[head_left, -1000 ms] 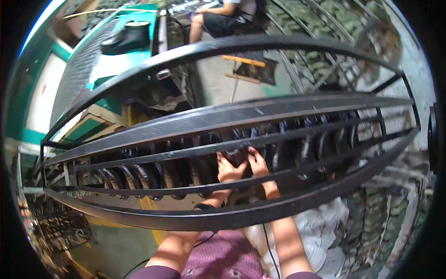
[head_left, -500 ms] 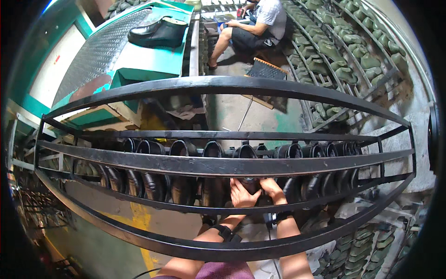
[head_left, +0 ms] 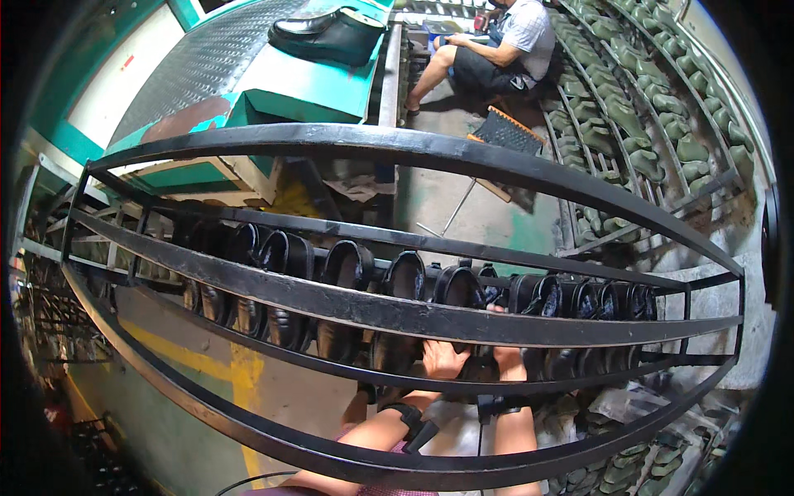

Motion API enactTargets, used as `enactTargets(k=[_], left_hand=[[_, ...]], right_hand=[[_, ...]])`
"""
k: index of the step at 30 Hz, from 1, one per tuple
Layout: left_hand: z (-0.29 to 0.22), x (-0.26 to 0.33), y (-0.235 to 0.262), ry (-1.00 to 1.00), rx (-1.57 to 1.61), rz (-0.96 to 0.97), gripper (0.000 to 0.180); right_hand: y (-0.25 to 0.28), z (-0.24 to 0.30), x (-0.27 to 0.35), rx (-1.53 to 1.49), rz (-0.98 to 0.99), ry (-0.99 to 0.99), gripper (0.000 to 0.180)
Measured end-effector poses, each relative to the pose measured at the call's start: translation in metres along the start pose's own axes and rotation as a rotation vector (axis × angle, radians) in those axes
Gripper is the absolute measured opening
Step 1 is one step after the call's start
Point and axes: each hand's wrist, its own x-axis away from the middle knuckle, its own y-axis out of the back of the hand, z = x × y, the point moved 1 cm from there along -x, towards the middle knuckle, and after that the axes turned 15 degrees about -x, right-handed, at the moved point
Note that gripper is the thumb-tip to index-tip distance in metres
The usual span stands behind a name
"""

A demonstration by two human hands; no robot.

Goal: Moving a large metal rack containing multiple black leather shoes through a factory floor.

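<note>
Both hands, left hand and right hand, are seating a black shoe low-centre on the rack, fingers curled around it; next likely calls for letting go.

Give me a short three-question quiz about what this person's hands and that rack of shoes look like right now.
1. True or false: both hands reach between the bars of the black metal rack.
2. What hangs in a row on the rack?
A. black shoes
B. towels
C. bottles
3. What stands on the green platform at the top?

Key: 1 true. 2 A. 3 A pair of black boots.
</note>
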Motion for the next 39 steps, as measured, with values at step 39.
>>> enactTargets(k=[39], left_hand=[[0.253,0.103,0.124,0.254,-0.059,0.608,0.039]], right_hand=[[-0.081,0.004,0.138,-0.799,-0.344,-0.709,0.063]])
